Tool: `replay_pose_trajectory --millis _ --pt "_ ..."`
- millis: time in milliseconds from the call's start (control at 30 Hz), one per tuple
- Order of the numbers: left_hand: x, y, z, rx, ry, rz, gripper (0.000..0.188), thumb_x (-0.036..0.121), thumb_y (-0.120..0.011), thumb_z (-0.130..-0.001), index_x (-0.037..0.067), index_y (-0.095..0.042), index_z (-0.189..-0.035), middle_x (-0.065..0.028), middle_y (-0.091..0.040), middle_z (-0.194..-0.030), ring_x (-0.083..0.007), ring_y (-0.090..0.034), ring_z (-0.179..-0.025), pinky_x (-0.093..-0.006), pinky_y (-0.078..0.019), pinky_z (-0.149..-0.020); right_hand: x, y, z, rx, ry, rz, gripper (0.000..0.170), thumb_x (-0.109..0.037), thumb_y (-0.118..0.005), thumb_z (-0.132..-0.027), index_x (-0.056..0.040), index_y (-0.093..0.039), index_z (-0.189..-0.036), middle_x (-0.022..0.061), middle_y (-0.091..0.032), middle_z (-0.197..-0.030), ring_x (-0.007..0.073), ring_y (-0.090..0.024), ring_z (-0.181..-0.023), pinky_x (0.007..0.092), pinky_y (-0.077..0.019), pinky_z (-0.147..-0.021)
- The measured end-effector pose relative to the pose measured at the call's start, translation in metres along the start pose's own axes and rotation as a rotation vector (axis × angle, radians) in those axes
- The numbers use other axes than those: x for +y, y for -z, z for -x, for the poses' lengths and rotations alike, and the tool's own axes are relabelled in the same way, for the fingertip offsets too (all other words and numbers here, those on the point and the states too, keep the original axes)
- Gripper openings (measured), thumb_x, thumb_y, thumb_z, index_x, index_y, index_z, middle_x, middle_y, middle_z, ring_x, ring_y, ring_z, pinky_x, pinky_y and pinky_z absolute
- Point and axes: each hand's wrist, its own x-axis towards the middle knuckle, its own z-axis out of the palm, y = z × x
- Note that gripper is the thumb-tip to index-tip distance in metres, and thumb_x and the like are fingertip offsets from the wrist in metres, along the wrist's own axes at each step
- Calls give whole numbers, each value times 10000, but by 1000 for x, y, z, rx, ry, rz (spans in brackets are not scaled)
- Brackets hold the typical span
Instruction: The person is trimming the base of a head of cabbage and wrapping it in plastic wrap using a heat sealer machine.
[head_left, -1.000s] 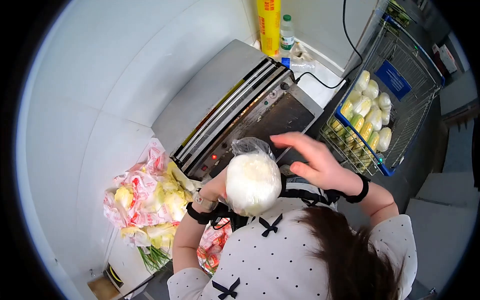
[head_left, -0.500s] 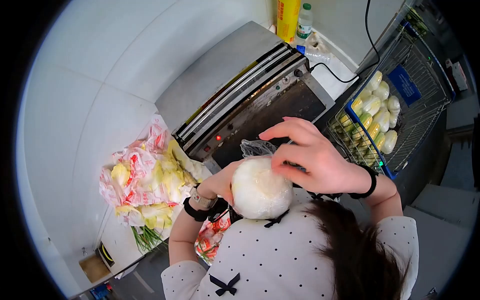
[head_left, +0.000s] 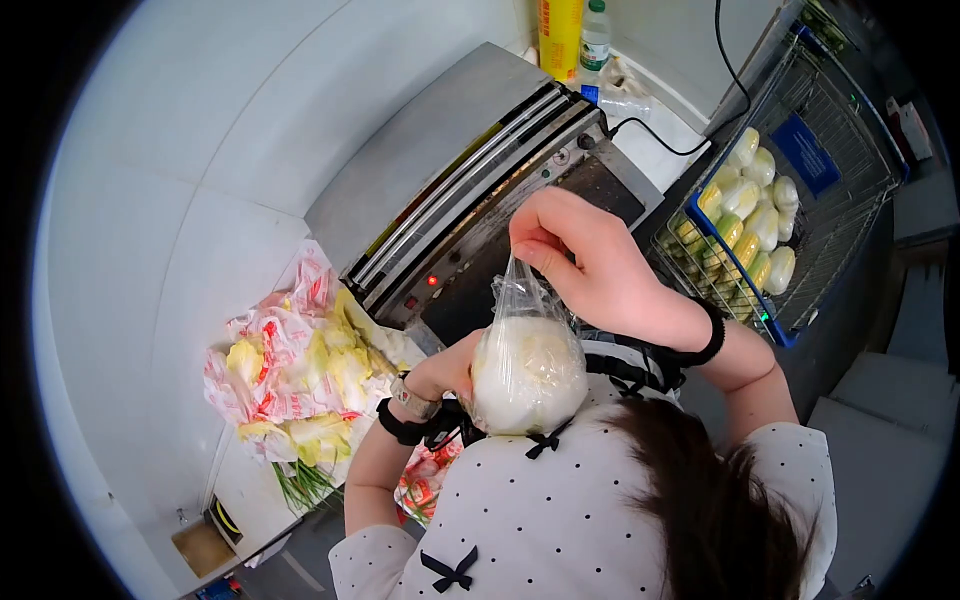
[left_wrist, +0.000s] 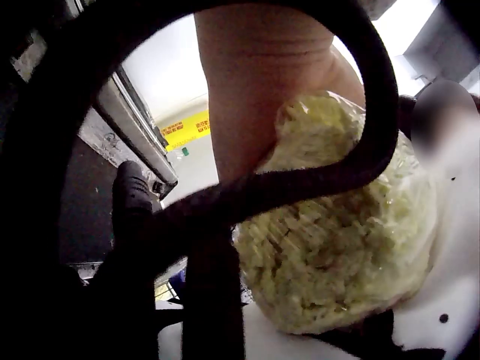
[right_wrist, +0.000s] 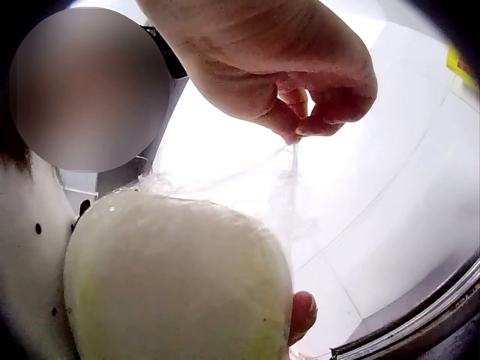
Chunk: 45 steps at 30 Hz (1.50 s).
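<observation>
A pale cabbage (head_left: pixel 530 380) wrapped in clear film is held in front of the chest; its cut, leafy end (left_wrist: pixel 322 247) faces the left wrist view. The left hand (head_left: pixel 447 368) grips it from the side, and a fingertip shows beside the cabbage (right_wrist: pixel 180 277) in the right wrist view. Above it, the right hand (head_left: pixel 590 255) pinches the loose film (head_left: pixel 520 285) between thumb and finger, the film stretched upward. In the right wrist view the pinching right hand (right_wrist: pixel 277 75) is clear of the cabbage, joined to it only by taut film (right_wrist: pixel 281 180).
Behind the hands stands a metal wrapping machine (head_left: pixel 430 150) with a lit red light. Loose leaves (head_left: pixel 345 370) and printed plastic (head_left: pixel 275 335) lie at the left. A cart (head_left: pixel 850 200) at the right holds several wrapped cabbages (head_left: pixel 765 225). A bottle (head_left: pixel 595 38) and yellow roll (head_left: pixel 559 40) stand behind.
The right hand has gone from spread fingers, then reaching over the cabbage, to pinching the film and drawing it upward. The left hand has kept its grip on the cabbage.
</observation>
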Motion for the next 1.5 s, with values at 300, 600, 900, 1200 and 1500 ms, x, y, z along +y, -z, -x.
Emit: replay_pose_trajectory --millis 300,600,900,1200,1500 --pt "-4 3 -6 -37 -65 73 877 321 -768 -670 29 -320 -1364 -128 -425 -1345 -218 -416 -1243 -373 -329 -1033 14 5 6 -283 -482 -787 150 -132 -390 -964 -44 -368 -1084 186 -628 -908 236 -634 -840 301 -510 -741" --pt "-25 13 -9 40 -36 273 657 286 -616 -836 45 -312 -1367 -168 -388 -1368 -284 -413 -1247 -431 -341 -1038 22 15 20 -332 -370 -1219 550 -147 -456 -939 -82 -173 -1406 223 -533 -1181 250 -538 -1099 338 -449 -912" --pt "-18 9 -10 60 27 148 536 287 -457 -922 47 -298 -1374 -187 -363 -1384 -310 -396 -1255 -453 -336 -1040 14 27 -36 -168 16 -143 303 -105 -490 -897 -87 -464 -1199 68 -633 -754 132 -624 -683 264 -500 -636" --pt "-38 26 -2 168 99 332 504 311 -447 -929 46 -341 -1344 -182 -423 -1332 -309 -457 -1202 -469 -391 -996 43 25 35 -250 70 -91 149 -211 -674 -791 -77 -637 -846 139 -495 -1193 286 -446 -1119 388 -334 -954" --pt "-35 28 -10 294 183 394 514 372 -452 -921 71 -358 -1327 -169 -448 -1299 -293 -497 -1155 -450 -431 -958 38 2 37 -168 -145 -506 106 -105 -504 -912 -17 -450 -890 94 -540 -948 182 -542 -898 279 -422 -789"
